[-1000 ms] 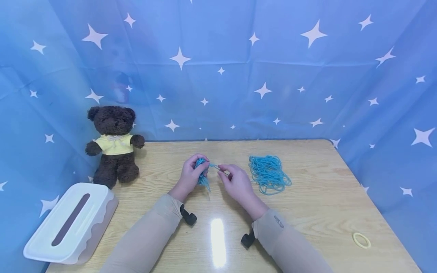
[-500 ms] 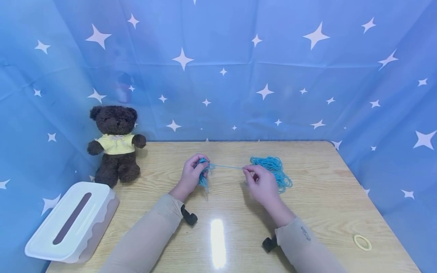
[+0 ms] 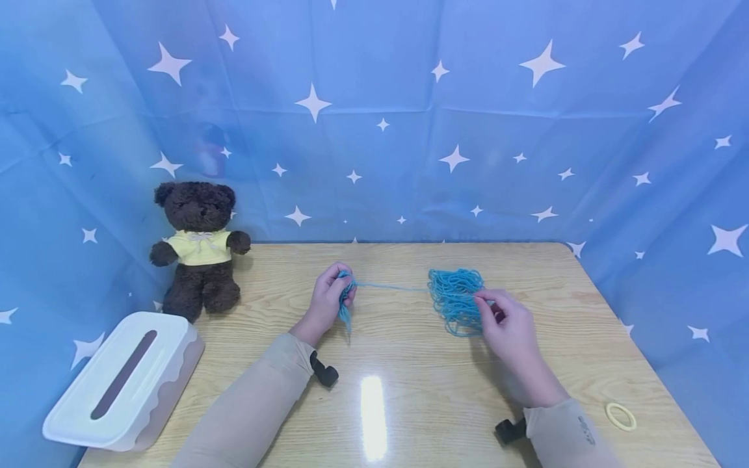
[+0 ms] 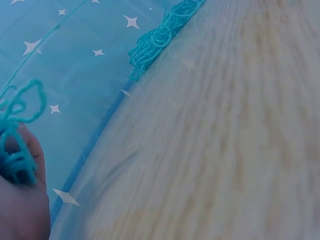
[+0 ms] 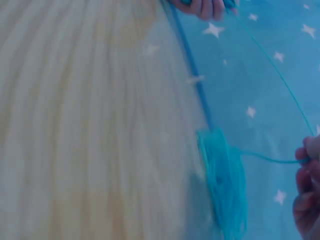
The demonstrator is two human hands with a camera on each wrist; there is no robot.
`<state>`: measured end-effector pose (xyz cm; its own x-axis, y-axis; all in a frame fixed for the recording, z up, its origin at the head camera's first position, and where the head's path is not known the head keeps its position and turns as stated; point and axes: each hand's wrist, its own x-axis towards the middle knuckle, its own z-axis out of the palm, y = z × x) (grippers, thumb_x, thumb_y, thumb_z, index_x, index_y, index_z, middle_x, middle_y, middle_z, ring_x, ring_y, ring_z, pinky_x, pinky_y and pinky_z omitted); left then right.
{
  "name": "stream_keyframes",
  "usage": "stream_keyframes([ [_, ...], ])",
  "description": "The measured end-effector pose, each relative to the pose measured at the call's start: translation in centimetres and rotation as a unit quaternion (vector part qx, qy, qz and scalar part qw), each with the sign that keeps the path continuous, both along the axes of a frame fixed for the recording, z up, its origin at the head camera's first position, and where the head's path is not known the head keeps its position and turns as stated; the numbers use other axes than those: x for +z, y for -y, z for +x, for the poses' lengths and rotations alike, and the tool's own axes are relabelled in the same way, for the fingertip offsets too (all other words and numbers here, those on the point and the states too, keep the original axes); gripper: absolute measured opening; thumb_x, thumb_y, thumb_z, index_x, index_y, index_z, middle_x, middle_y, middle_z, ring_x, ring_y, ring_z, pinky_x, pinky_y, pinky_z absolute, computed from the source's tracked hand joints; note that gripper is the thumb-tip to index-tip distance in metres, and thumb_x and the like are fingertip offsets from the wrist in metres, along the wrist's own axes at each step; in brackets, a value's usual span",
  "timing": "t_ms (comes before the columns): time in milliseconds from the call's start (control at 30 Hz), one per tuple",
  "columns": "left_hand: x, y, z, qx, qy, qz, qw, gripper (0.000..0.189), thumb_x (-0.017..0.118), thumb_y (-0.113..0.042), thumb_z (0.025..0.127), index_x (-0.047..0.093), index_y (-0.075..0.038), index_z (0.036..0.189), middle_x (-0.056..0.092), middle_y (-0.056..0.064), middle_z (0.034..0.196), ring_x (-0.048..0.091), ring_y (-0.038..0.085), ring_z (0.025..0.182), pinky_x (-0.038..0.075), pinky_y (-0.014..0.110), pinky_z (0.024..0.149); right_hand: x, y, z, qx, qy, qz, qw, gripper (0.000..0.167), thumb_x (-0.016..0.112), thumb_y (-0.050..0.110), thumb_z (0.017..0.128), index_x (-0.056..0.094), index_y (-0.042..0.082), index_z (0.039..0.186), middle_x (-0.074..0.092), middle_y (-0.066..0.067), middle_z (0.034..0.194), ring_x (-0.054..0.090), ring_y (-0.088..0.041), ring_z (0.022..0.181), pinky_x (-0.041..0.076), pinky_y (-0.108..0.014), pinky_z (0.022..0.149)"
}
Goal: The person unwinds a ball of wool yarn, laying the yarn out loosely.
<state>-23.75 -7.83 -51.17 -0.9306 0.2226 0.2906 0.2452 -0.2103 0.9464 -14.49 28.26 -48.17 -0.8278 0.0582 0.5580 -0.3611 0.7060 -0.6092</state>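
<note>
— Since half a second ago, the left hand (image 3: 323, 300) has barely shifted on my screen, while the right hand (image 3: 510, 326) has travelled across to the right side of the loose yarn heap (image 3: 459, 313).

— Take me left to right, with the heap as landmark.

— Well left of the heap I see a lidded box (image 3: 105, 372), then a teddy bear (image 3: 200, 252). Nearer to it, but apart, the left hand is curled round a bundle (image 3: 343, 311) of blue yarn, some of it hanging below the fingers. A single strand (image 3: 389, 286) runs almost straight from that bundle and crosses the heap in my head view. Just to the heap's right, the right hand pinches the strand; my right wrist feed shows another length (image 5: 270, 159) sagging from those fingertips to the heap. Well right of the heap, and nearer the camera, lies a yellow ring (image 3: 608, 409).

— How would you say the yarn handles?

— Light, soft and limp, I judge, likelier to tangle than to slip or break. I'd hold the bundle gently round its middle, so its turns aren't crushed. For the strand, fingertips alone. At the heap I'd lift single loops from the edge, since they overlap and could snag.
</note>
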Motion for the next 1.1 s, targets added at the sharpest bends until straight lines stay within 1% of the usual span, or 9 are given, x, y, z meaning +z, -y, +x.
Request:
stream_keyframes([
  [167, 0.0, -0.1, 0.0, 0.003, -0.001, 0.012, 0.9999, 0.013, 0.046, -0.012, 0.106, 0.053, -0.007, 0.096, 0.05, -0.002, 0.067, 0.047, 0.009, 0.055, 0.043, 0.022, 0.052, -0.2, -2.4, 0.9, -0.034, 0.038, 0.032, 0.9982, 0.011, 0.076, 0.001, 0.1, 0.083, 0.002, 0.109, 0.079, -0.012, 0.103, 0.054, 0.009, 0.075, 0.047, -0.007, 0.065],
  [300, -0.1, -0.1, -0.2, 0.027, -0.01, 0.021, 0.9994, 0.015, 0.046, -0.01, 0.106, 0.053, -0.003, 0.095, 0.048, -0.002, 0.065, 0.046, 0.01, 0.054, 0.041, 0.022, 0.051, -0.1, -3.7, 1.4, -0.07, 0.087, 0.061, 0.9919, 0.012, 0.077, 0.009, 0.102, 0.084, 0.005, 0.11, 0.078, -0.012, 0.103, 0.056, 0.002, 0.074, 0.048, -0.015, 0.062],
  [400, -0.1, -0.1, -0.2, 0.056, -0.019, 0.025, 0.9979, 0.017, 0.047, -0.007, 0.105, 0.054, 0.005, 0.095, 0.048, -0.002, 0.063, 0.045, 0.009, 0.053, 0.041, 0.022, 0.051, 0.1, -4.5, 1.6, -0.097, 0.151, 0.084, 0.9802, 0.017, 0.074, 0.017, 0.105, 0.084, 0.006, 0.114, 0.078, -0.015, 0.106, 0.061, -0.01, 0.076, 0.048, -0.025, 0.063],
  [533, -0.1, -0.1, -0.2, 0.087, -0.03, 0.038, 0.9951, 0.017, 0.047, -0.002, 0.104, 0.052, 0.011, 0.093, 0.046, -0.002, 0.061, 0.044, 0.01, 0.051, 0.04, 0.021, 0.051, 0.1, -5.4, 1.8, -0.12, 0.242, 0.104, 0.9572, 0.027, 0.069, 0.026, 0.107, 0.083, 0.005, 0.119, 0.08, -0.02, 0.112, 0.067, -0.022, 0.082, 0.047, -0.032, 0.067],
  [700, 0.0, -0.2, -0.2, 0.081, -0.027, 0.044, 0.9954, 0.017, 0.049, 0.001, 0.103, 0.052, 0.013, 0.093, 0.046, -0.002, 0.061, 0.044, 0.009, 0.052, 0.041, 0.02, 0.052, 0.2, -5.8, 1.7, -0.117, 0.29, 0.117, 0.9426, 0.028, 0.07, 0.029, 0.105, 0.082, 0.008, 0.119, 0.084, -0.015, 0.107, 0.073, -0.027, 0.09, 0.05, -0.036, 0.072],
  [800, 0.0, -0.1, -0.1, 0.06, -0.027, 0.032, 0.9973, 0.017, 0.05, 0.0, 0.104, 0.053, 0.013, 0.095, 0.047, -0.002, 0.062, 0.046, 0.009, 0.053, 0.044, 0.021, 0.054, 0.5, -5.1, 1.5, -0.109, 0.29, 0.126, 0.9426, 0.029, 0.069, 0.03, 0.106, 0.08, 0.009, 0.122, 0.082, -0.016, 0.112, 0.075, -0.034, 0.097, 0.053, -0.043, 0.077],
  [867, 0.0, -0.1, -0.1, 0.05, -0.031, 0.024, 0.998, 0.018, 0.05, -0.001, 0.104, 0.054, 0.014, 0.096, 0.048, -0.001, 0.063, 0.047, 0.01, 0.054, 0.045, 0.022, 0.055, 0.6, -4.2, 1.3, -0.106, 0.272, 0.131, 0.9472, 0.03, 0.067, 0.029, 0.106, 0.077, 0.007, 0.125, 0.08, -0.019, 0.116, 0.073, -0.037, 0.1, 0.054, -0.047, 0.077],
  [1000, -0.1, 0.0, 0.0, 0.041, -0.042, 0.014, 0.9982, 0.018, 0.05, -0.003, 0.105, 0.055, 0.012, 0.096, 0.049, 0.0, 0.065, 0.048, 0.011, 0.055, 0.045, 0.022, 0.056, 0.9, -1.4, 0.8, -0.093, 0.196, 0.118, 0.969, 0.03, 0.065, 0.021, 0.107, 0.074, 0.003, 0.128, 0.074, -0.022, 0.12, 0.068, -0.032, 0.089, 0.052, -0.042, 0.073],
  [1100, -0.2, 0.1, -0.1, 0.036, -0.047, 0.01, 0.9982, 0.018, 0.05, -0.004, 0.104, 0.055, 0.011, 0.095, 0.05, -0.001, 0.066, 0.049, 0.01, 0.056, 0.045, 0.022, 0.056, 1.0, 1.6, 0.1, -0.044, 0.133, 0.105, 0.9846, 0.024, 0.067, 0.017, 0.106, 0.075, 0.003, 0.124, 0.074, -0.017, 0.116, 0.064, -0.024, 0.082, 0.051, -0.037, 0.071],
])
